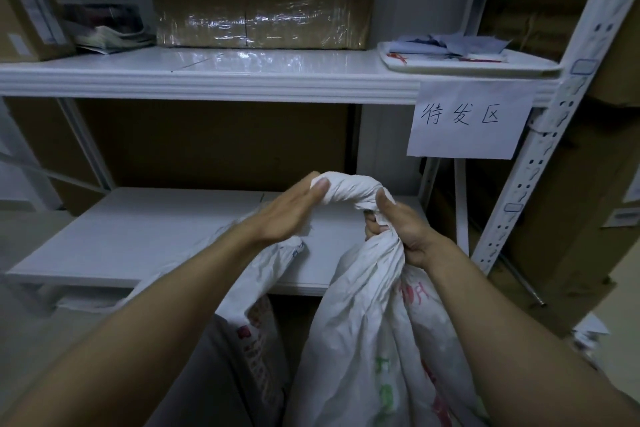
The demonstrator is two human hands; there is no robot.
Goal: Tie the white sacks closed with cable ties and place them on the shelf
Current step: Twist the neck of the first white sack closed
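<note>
Open gap between lower shelf board point(156, 236) and upper shelf point(242, 83); perforated upright point(550, 135) close on the right. White sack point(374, 340) stands at the board's front edge, its bottom cut off by the frame. Right hand point(401, 232) fisted round its gathered neck. Left hand point(287, 215) pinches the twisted end, fingers hidden behind fabric. Crinkled woven plastic, red and green print unreadable. Second sack point(256, 329) slumps left, partly behind the forearm.

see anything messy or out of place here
Mostly tidy. The tray on the upper shelf holds a loose, jumbled heap of papers, and the handwritten sign hangs slightly askew. No tear shows on the sack.
</note>
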